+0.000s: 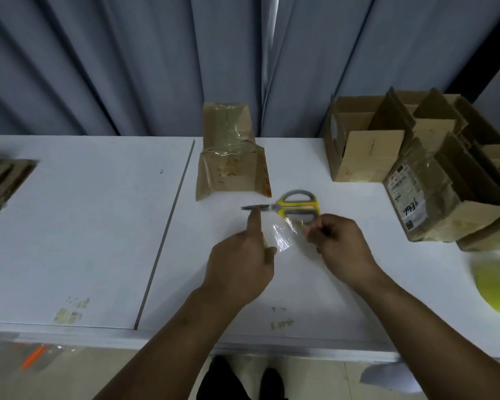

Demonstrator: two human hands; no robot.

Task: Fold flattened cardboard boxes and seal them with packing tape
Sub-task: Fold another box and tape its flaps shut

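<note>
Right hand [339, 243] pinches one end of clear tape strip [283, 236]; left hand [240, 261] holds the other, index extended. Risk: slack strip folds, sticks to itself.

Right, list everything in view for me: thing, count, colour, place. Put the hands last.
scissors: one, yellow and grey handles, lying mid-table, blades closed
clear tape strip: one, transparent, stretched between the hands
taped box: one, brown, centre back of the table
open boxes: several, exact count unclear, brown, back right
labelled box: one, brown with a white label, right, in front of the open ones
tape roll: one, yellow-green, right edge, blurred
flattened cardboard: one stack, brown, left edge
table: one, white
curtain: grey, behind the table
left hand: forefinger straight, thumb on the strip's left end
right hand: pinches the strip's right end
</note>
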